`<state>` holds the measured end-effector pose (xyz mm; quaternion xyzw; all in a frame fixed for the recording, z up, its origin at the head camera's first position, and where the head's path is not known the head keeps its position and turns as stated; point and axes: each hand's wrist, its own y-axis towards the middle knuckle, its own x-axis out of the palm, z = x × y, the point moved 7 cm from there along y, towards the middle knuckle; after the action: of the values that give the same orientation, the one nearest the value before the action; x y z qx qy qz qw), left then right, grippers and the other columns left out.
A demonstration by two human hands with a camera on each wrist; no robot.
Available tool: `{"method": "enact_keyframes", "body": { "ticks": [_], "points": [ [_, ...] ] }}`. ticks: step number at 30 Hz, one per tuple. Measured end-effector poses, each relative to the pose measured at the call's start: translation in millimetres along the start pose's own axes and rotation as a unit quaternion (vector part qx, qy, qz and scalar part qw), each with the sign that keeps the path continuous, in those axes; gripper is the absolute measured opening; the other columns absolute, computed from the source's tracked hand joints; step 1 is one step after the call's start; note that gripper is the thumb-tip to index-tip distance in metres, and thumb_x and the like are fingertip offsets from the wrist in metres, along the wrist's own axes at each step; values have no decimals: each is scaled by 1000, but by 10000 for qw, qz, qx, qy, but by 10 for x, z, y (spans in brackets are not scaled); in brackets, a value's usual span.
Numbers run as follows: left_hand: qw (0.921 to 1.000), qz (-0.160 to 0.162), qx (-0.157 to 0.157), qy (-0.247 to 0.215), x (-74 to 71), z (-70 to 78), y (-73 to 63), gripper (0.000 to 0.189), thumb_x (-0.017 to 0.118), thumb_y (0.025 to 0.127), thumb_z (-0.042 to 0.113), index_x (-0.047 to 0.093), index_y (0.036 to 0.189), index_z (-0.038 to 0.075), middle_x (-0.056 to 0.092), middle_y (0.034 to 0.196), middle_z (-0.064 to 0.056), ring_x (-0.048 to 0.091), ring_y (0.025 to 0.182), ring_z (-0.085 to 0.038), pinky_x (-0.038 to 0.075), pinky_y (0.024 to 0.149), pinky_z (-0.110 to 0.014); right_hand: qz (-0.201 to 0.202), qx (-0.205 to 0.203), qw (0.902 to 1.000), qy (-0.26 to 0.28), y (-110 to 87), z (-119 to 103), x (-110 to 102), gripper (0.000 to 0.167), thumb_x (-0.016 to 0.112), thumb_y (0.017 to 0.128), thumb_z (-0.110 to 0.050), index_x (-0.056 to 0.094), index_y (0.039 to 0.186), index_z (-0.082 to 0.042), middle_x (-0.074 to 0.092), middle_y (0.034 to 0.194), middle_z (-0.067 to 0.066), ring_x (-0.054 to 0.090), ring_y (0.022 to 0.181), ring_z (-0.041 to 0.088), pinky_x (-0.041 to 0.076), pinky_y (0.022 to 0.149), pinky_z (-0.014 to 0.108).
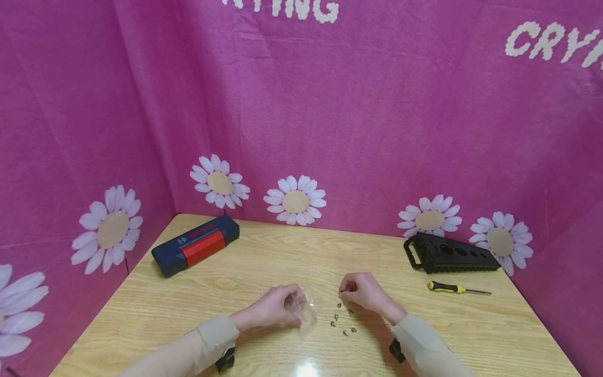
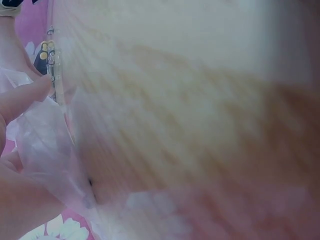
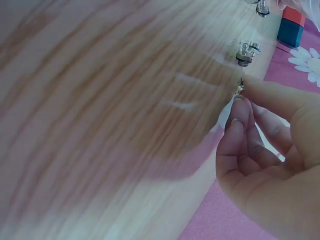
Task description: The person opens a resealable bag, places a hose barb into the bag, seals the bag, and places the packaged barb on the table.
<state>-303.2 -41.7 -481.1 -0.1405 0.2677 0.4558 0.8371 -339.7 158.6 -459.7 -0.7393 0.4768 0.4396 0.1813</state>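
Note:
My left hand (image 1: 275,308) holds a clear plastic bag (image 1: 308,308) low over the middle of the table. In the left wrist view the crinkled bag (image 2: 45,140) lies between thumb and fingers. To the right, my right hand (image 1: 368,293) pinches a small metal fitting (image 3: 240,87) between thumb and forefinger, close to the tabletop. Several loose metal fittings (image 1: 333,323) lie scattered between the two hands. Up close in the right wrist view, a loose fitting (image 3: 244,55) shows a hex body and a narrow tip, like a grease nipple.
A dark blue and red Bosch case (image 1: 198,246) lies at the back left of the wooden table (image 1: 301,251). At the back right sits a black plastic holder (image 1: 454,254) with a handle. In front of it is a yellow and black screwdriver (image 1: 459,288). Pink cloth (image 1: 330,131) encloses the table.

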Motion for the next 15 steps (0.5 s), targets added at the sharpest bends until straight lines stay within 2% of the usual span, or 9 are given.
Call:
{"method": "enact_keyframes", "body": {
  "ticks": [7,15],
  "points": [
    [10000,-12,6,26,-1,8,1,35,86,72,10,59,95,13,60,90,8,52,84,-6,42,79,-21,-99,30,9997,-205,0,-29,3,9,72,83,-1,68,79,-8,65,71,-3,46,65,-3,41,60,16],
    [10000,2,24,39,5,-4,6,35,86,72,10,60,95,14,60,90,9,52,84,-5,42,79,-21,-83,-186,9998,-35,-15,-142,-76,7,70,88,-5,65,84,-7,67,76,1,47,66,-4,44,60,16]
  ]
}}
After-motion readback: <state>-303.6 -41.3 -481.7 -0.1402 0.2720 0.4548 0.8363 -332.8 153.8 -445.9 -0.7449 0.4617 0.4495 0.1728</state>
